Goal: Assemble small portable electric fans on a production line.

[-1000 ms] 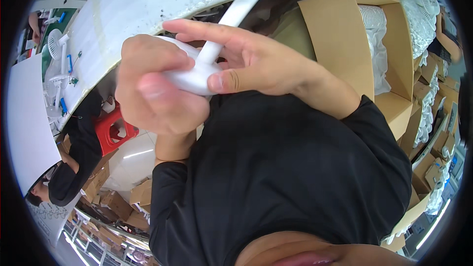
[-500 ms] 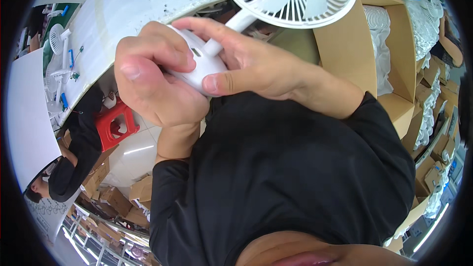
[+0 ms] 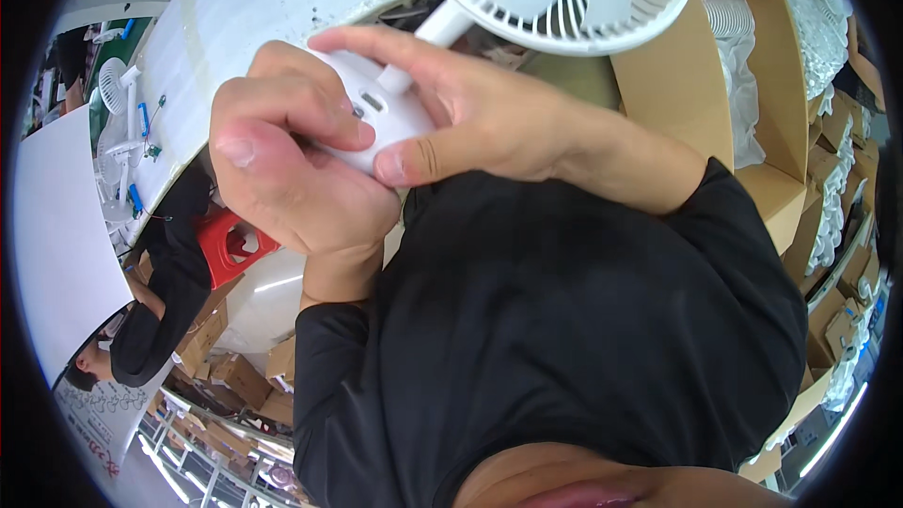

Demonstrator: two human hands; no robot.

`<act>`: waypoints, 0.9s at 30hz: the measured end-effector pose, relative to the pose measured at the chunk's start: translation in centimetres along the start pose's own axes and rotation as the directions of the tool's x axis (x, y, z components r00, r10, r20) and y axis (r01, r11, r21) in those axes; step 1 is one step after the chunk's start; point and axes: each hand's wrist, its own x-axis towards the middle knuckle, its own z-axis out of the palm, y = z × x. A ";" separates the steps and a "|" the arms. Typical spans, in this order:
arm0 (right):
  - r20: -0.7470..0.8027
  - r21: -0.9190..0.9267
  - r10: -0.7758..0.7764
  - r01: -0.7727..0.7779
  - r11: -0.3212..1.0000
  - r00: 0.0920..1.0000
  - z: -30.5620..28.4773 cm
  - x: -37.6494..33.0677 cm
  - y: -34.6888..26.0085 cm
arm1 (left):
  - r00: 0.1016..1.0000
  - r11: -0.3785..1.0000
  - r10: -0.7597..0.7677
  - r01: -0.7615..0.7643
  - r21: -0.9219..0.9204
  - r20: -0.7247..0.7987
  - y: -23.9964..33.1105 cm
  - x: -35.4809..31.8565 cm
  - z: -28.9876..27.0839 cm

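A small white fan is held tilted in front of my chest, its rounded base between my hands. Its neck rises from the base to the round fan head, whose grille and blades show at the top. My right hand grips the base, with the thumb on the near edge and the fingers over the far side. Curled around the base's left side, my left hand has a bent fingertip near a small dark slot. What lies inside its curled fingers is hidden.
A white worktable runs behind the fan. At the right stands an open cardboard box with plastic-wrapped white parts. More fans stand at the left, near a red stool and a person in black. Cartons fill the floor behind.
The fan's base has turned slightly in my hands, so its slot shows more fully. Both hands keep their hold. The whole view has shifted a little.
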 end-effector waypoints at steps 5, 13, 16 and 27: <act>-0.013 -0.117 0.012 -0.014 0.993 1.000 -0.7 1.4 -0.9 | 0.998 0.992 0.063 -0.063 -0.113 -0.004 -1.6 1.6 -0.8; 0.047 -0.085 -0.137 0.140 0.986 0.990 -1.9 0.5 1.2 | 0.996 0.967 -0.075 0.063 -0.246 -0.042 -1.7 0.6 0.7; 0.047 -0.038 -0.053 0.055 0.998 0.998 -2.2 1.0 0.3 | 0.999 0.987 0.011 -0.017 -0.159 -0.039 -2.2 0.6 0.8; 0.135 -0.314 -0.312 0.339 0.887 0.940 -1.7 -1.2 3.0 | 0.983 0.854 -0.138 0.178 -0.488 0.118 -1.3 -0.5 0.6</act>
